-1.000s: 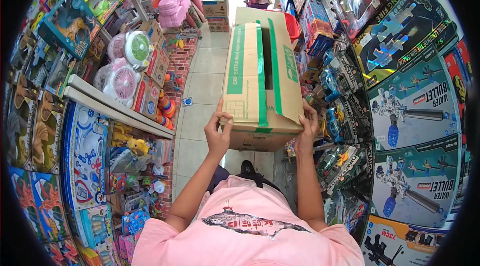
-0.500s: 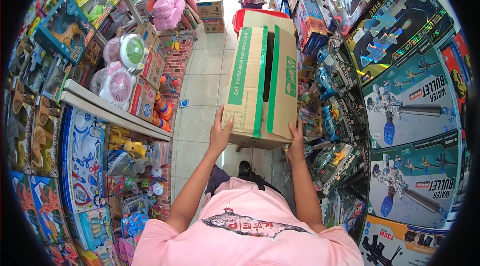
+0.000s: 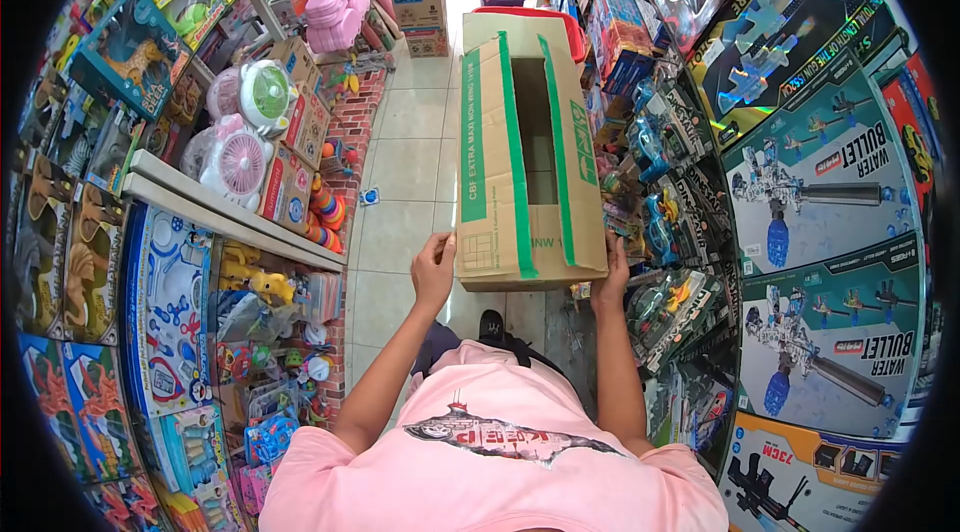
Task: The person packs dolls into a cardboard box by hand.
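Observation:
A long cardboard box (image 3: pixel 485 242) with green tape and green print lies across the middle of the head view, its top flaps parted over a dark slot through which floor tiles show. At its near left corner is my left hand (image 3: pixel 434 270), fingers bent, with the fingertips against the side. My right hand (image 3: pixel 611 274) holds the near right corner, its fingers partly hidden by the box. Behind the far end, a red plastic container (image 3: pixel 575 30) is partly covered.
Shelves of boxed toys line both sides, with pink fans (image 3: pixel 238 167) on the left and water bullet boxes (image 3: pixel 825 192) on the right. Small cartons (image 3: pixel 420 10) stand on the tiled floor (image 3: pixel 405 167) ahead. One dark shoe (image 3: pixel 491 324) shows below the box.
The box has turned slightly, its near end shifting right and its far end left. The slot between its flaps is wider. My left hand sits lower, and my right hand has moved slightly right.

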